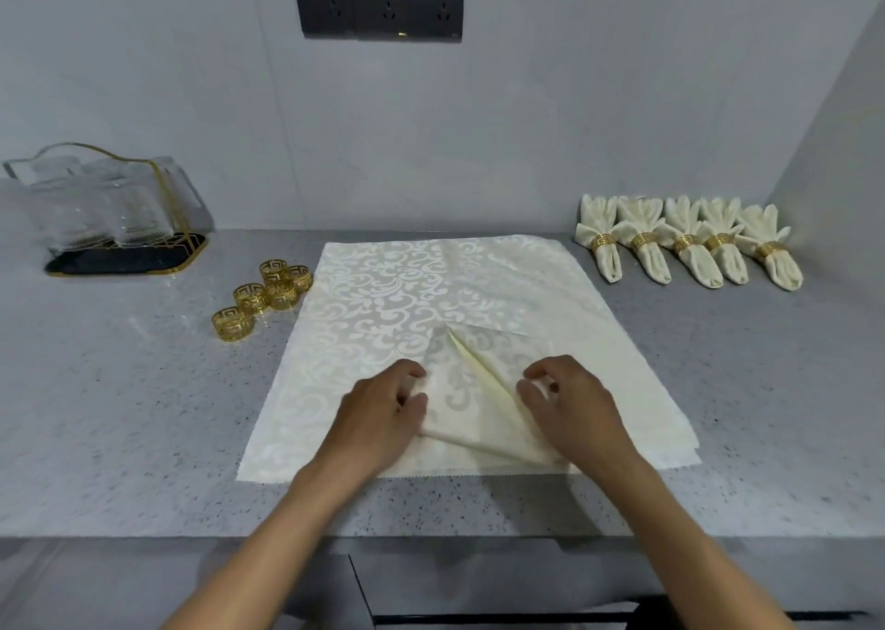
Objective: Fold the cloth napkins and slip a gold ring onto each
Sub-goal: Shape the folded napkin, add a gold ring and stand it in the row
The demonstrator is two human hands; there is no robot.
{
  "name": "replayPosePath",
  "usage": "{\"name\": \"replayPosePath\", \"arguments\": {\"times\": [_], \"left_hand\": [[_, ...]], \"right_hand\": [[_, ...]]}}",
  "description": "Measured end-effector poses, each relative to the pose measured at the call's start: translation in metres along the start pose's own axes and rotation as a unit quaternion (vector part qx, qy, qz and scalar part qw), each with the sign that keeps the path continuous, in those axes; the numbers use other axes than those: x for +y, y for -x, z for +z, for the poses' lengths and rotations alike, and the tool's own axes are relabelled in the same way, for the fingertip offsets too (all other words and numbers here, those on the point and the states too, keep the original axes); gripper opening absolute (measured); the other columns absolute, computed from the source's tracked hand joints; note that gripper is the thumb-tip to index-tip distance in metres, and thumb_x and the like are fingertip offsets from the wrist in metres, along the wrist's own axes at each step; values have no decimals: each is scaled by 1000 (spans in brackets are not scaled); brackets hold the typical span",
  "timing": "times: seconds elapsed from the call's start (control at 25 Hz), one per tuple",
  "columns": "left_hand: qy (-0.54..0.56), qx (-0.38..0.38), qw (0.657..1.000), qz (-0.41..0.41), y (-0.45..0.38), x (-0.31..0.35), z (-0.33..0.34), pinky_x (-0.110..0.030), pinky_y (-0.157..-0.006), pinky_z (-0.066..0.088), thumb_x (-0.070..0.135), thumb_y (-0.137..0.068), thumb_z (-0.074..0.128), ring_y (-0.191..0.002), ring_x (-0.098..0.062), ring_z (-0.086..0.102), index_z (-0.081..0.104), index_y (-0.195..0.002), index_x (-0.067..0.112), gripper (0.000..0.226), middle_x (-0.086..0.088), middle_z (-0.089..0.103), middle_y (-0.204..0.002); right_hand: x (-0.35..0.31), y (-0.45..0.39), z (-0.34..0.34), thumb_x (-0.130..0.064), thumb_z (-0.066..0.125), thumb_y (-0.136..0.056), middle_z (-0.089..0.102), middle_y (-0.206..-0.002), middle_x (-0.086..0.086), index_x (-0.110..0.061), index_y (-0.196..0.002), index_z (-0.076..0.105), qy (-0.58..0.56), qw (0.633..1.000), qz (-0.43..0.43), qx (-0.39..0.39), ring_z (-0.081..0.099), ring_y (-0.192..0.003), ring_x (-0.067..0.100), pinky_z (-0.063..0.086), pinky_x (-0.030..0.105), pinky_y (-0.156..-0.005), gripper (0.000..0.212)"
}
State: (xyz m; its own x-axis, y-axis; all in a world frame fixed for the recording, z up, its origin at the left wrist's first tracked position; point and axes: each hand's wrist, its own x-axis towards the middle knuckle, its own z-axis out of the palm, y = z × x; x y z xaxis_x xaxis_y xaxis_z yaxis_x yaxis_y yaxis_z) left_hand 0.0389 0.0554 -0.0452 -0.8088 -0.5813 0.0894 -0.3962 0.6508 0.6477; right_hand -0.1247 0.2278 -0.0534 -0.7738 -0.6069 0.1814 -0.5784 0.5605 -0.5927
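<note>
I'm pinching the partly folded napkin [471,390] with both hands, left hand [383,407] gripping its left edge and right hand [570,404] curling fingers on its right fold, near the counter's [119,414] front edge atop the flat napkin stack [407,289]. Five loose gold rings [266,296] are sitting just left of the stack; five ringed napkins [689,244] are lining the back right corner.
</note>
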Motion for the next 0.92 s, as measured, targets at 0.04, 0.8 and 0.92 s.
{"name": "replayPosePath", "arguments": {"times": [0.04,0.8,0.92], "left_hand": [[17,-15,1000,12,9,6,3,-24,-72,50,33,-96,55,-78,-3,61,53,-122,41,27,13,64,-88],[-147,-61,953,258,17,-9,13,-12,-102,16,39,-85,59,-114,1,51,61,-124,34,40,19,64,-118],[-139,-45,960,239,17,-6,15,-13,-98,22,31,-83,59,-102,-2,54,62,-118,34,35,17,66,-107]], "right_hand": [[4,-5,-3,-39,60,-93,62,-115,-7,-23,-108,66,2,1000,-7,-10,59,-102,17,45,31,-85,22],[28,12,15,-52,59,-82,66,-100,-11,-26,-95,67,115,980,-161,13,58,-97,20,40,35,-76,30],[27,12,15,-51,58,-83,65,-103,-9,-25,-99,66,124,977,-172,31,58,-97,21,40,35,-76,31]]}}
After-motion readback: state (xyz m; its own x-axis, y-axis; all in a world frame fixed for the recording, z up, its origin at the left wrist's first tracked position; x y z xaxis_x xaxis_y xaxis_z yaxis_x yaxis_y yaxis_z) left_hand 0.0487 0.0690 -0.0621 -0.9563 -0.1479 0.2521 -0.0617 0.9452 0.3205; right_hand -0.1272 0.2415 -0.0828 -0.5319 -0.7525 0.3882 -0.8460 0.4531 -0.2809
